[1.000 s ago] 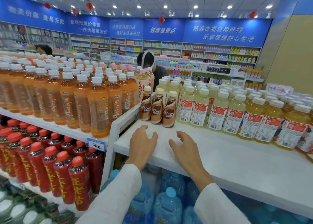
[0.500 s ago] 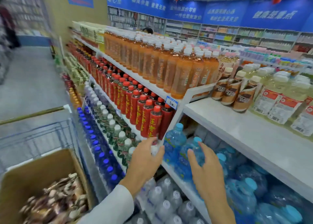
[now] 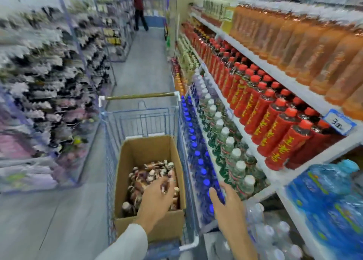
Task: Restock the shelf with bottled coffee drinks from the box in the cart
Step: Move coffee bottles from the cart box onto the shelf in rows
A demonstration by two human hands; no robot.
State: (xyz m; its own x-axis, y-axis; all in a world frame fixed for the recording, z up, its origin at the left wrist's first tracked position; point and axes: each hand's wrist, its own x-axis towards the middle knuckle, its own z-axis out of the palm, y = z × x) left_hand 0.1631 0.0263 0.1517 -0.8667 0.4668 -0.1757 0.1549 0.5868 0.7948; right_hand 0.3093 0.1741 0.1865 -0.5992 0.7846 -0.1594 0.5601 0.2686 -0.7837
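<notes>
An open cardboard box (image 3: 145, 151) stands in a blue wire shopping cart (image 3: 110, 141) in the aisle. Several brown bottled coffee drinks (image 3: 143, 181) with pale caps lie loose in its bottom. My left hand (image 3: 158, 197) hangs over the box's near right corner with fingers spread, just above the bottles, holding nothing. My right hand (image 3: 229, 210) is to the right of the cart, fingers straight, in front of the blue-capped bottles (image 3: 196, 157) on the low shelf. The shelf with the coffee row is out of view.
White shelves (image 3: 279, 177) on the right carry red-capped bottles (image 3: 275, 126), orange drinks (image 3: 314, 49), green-labelled bottles (image 3: 225, 141) and blue water jugs (image 3: 330, 200). A blurred rack (image 3: 49, 83) lines the left. A person (image 3: 139, 8) stands far down the aisle.
The view has swung left from the shelf to the cart. Both hands left the white shelf and dropped; my left hand now reaches over the box.
</notes>
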